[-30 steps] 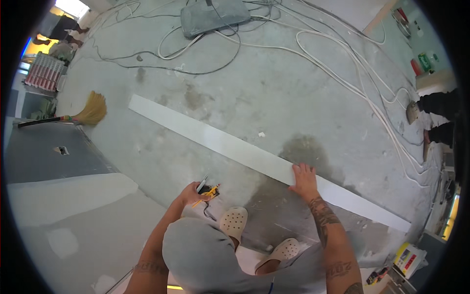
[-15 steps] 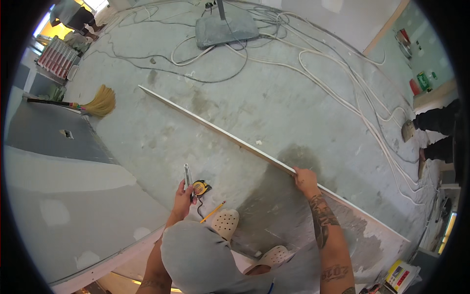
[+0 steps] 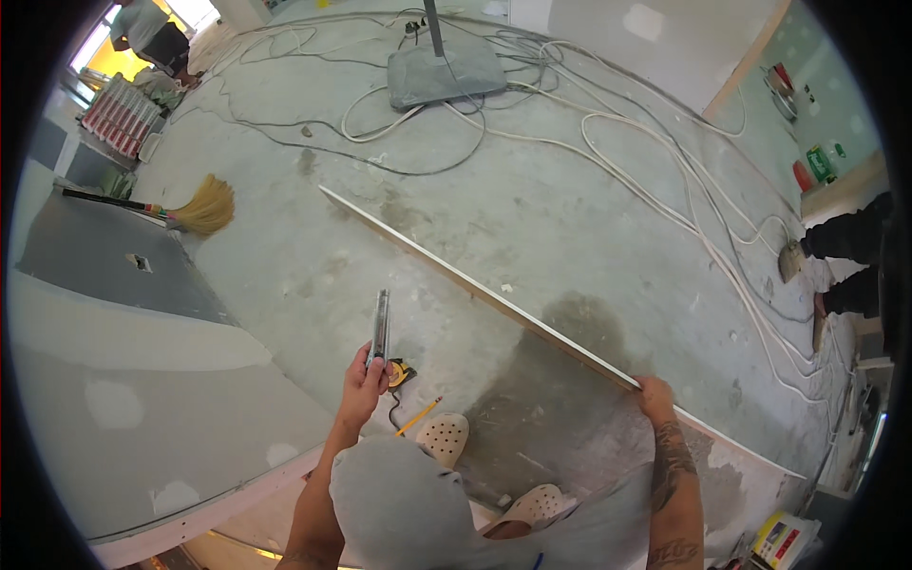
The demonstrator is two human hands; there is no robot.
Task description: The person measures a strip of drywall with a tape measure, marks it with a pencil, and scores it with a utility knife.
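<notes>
My left hand is closed around a silver utility knife that points away from me. My right hand grips a long narrow strip of board with a white upper edge and a brownish side. The strip runs slantwise from the floor ahead of me down to the lower right. Just beside my left hand, a yellow and black tape measure lies on the floor, partly covered by my fingers. A yellow pencil rests near my shoe.
A straw broom lies at the left by a grey panel. Cables spread around a grey stand base. One person stands at the right edge, another far left. A white bucket sits lower right.
My right hand has moved right and nearer to me, along with the strip, whose far end has shifted right. My left hand has lifted the utility knife slightly farther forward.
</notes>
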